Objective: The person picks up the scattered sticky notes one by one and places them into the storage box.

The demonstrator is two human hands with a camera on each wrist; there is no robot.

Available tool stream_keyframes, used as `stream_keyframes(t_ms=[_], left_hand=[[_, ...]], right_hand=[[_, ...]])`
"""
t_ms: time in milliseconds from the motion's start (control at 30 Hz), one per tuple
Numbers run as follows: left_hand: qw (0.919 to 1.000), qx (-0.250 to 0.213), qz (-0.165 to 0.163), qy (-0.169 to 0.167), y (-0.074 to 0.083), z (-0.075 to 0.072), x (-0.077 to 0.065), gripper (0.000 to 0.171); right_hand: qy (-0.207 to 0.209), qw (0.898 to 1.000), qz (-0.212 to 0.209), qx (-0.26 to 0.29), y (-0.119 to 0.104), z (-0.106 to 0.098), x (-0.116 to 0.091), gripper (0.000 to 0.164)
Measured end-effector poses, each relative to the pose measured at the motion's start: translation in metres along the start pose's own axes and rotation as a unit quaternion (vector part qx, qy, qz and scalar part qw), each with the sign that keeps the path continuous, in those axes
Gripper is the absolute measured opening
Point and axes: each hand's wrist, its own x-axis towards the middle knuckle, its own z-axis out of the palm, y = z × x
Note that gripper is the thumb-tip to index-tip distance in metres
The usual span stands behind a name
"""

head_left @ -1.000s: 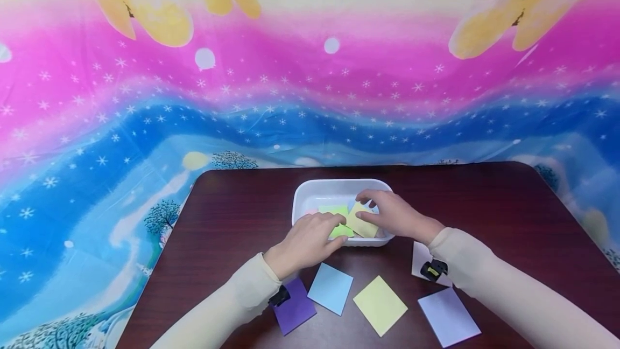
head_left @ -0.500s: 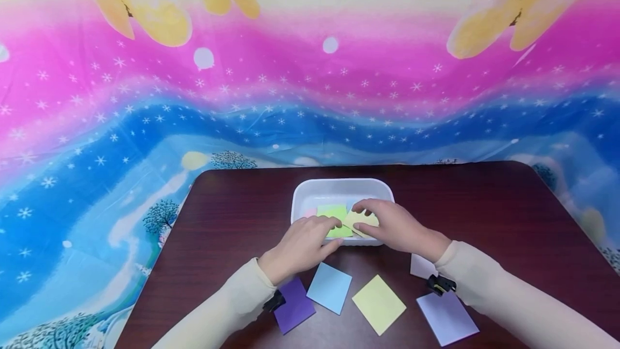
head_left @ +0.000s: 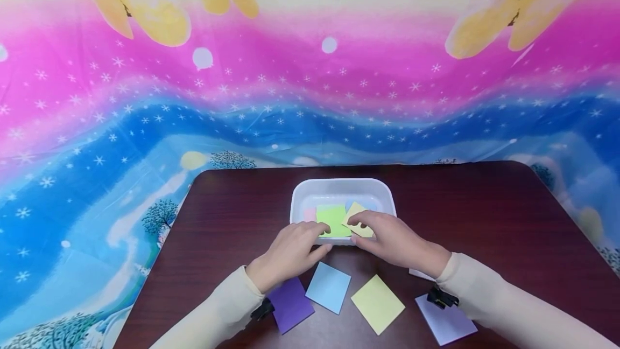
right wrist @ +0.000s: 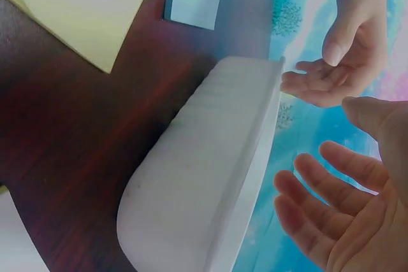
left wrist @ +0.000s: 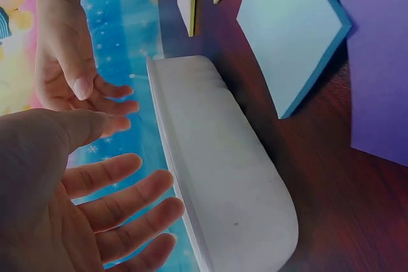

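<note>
Though cut off at the top and sides of the head view, clearly a printed cloth, soft and rippled, with snowflakes on pink and blue. Across the lower half, a table of smooth dark reddish wood grain, round-cornered, running out of the bottom edge. At lower left and lower right, plain cream sleeves, also cropped. At lower centre, a white tub, smooth-walled, a rounded rectangle. At its front rim, left hand and right hand, both relaxed, fingers parted and gently bent, gripping nothing; contact with rim or paper impossible to tell. Below, on the table, thick square pads: purple, light blue, pale yellow and lavender, with a whitish one mostly hidden under the right forearm. Inside the tub, a flat green square, overlapped by a slanted yellow square, partly covered by the right hand; farther left, a pink scrap, extent unclear. Smallest, black wrist devices, details too small to read.
</note>
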Motion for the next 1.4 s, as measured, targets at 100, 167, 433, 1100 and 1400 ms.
stream_keyframes(t_ms=[100,167,433,1100,1400], left_hand=[[1.0,0.002,-0.001,0.008,-0.001,0.0,-0.005,0.033],[0.9999,0.003,-0.005,0.014,-0.002,-0.001,-0.008,0.033],[0.9995,0.007,-0.027,0.015,-0.005,-0.008,-0.021,0.034],[0.9978,0.019,-0.063,-0.01,-0.025,0.011,-0.068,0.028],[0.9862,0.034,-0.115,-0.115,-0.027,0.021,-0.079,0.075]], right_hand=[[0.0,1.0,-0.009,0.011,-0.003,0.003,-0.001,0.037],[0.0,1.0,-0.016,0.01,-0.006,0.005,-0.002,0.037],[-0.005,1.0,-0.028,-0.006,-0.011,0.013,-0.005,0.034],[-0.04,0.998,-0.047,-0.002,-0.015,0.026,-0.008,0.033],[-0.046,0.997,-0.055,-0.002,-0.014,0.03,-0.01,0.034]])
